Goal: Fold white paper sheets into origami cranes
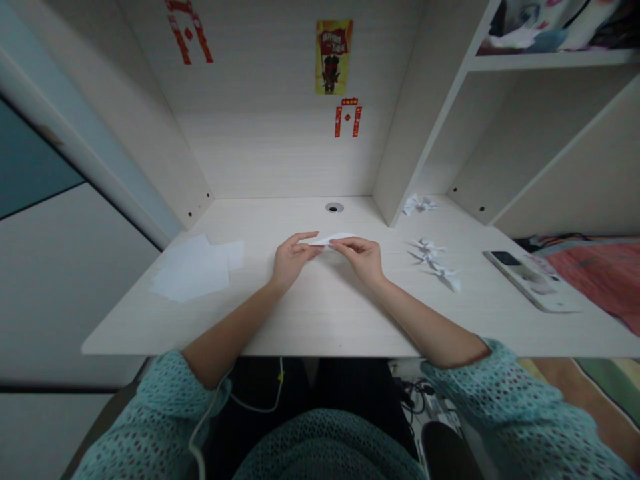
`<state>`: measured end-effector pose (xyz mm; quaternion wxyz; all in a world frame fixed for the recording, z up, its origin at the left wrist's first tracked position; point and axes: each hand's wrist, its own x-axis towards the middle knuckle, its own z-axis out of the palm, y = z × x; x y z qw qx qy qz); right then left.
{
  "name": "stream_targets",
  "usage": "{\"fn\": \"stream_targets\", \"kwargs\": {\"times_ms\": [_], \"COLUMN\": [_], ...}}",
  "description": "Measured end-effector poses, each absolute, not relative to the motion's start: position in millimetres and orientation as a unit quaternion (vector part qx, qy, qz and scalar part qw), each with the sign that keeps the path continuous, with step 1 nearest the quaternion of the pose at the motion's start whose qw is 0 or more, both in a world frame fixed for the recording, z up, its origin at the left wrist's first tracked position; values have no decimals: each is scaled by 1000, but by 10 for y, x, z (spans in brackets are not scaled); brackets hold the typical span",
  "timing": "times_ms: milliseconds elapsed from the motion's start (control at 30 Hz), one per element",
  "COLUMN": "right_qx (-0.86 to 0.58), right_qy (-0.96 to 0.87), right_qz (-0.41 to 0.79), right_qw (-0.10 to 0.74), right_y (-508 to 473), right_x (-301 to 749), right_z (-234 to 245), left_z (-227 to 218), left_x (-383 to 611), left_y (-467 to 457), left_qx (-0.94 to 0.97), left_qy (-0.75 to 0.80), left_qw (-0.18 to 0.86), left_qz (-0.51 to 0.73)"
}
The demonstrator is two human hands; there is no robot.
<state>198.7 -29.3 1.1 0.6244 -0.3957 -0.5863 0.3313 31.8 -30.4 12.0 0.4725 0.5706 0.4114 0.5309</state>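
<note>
The head view looks down on a desk (pixel 310 327) whose round cable hole (pixel 335 207) serves as the landmark. On the near side of that hole, almost straight in line with it, two bare hands meet over one thin piece of white paper (pixel 327 239). The left hand (pixel 290 261) pinches the paper's left part between thumb and fingers, with the forefinger reaching along it; the right hand (pixel 366 259) pinches it from the other side, thumb against bent fingers. The paper is seen nearly edge-on, so how many folds it carries cannot be told.

To the left of the hole and nearer the person lies a loose spread of flat white sheets (pixel 187 270). To its right, also nearer, sits a row of small pointed paper shapes (pixel 447 274), with more crumpled-looking paper pieces (pixel 424 204) roughly level with the hole, past the upright partition (pixel 407 153).

The step in hand appears to be folding or creasing this piece. The next move seems to call for keeping the edges lined up under the left grip while the right fingertips press the crease sharp, without bending the thin paper astray.
</note>
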Motion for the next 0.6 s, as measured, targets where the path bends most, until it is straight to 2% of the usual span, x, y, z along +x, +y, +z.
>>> {"fn": "stream_targets", "kwargs": {"times_ms": [600], "right_qx": [-390], "right_qy": [-555], "right_qz": [420], "right_qw": [603], "right_y": [-300], "right_x": [1934], "right_z": [1], "left_z": [79], "left_x": [319], "left_y": [-301], "left_qx": [580], "left_qy": [406], "left_qw": [433], "left_qz": [558]}}
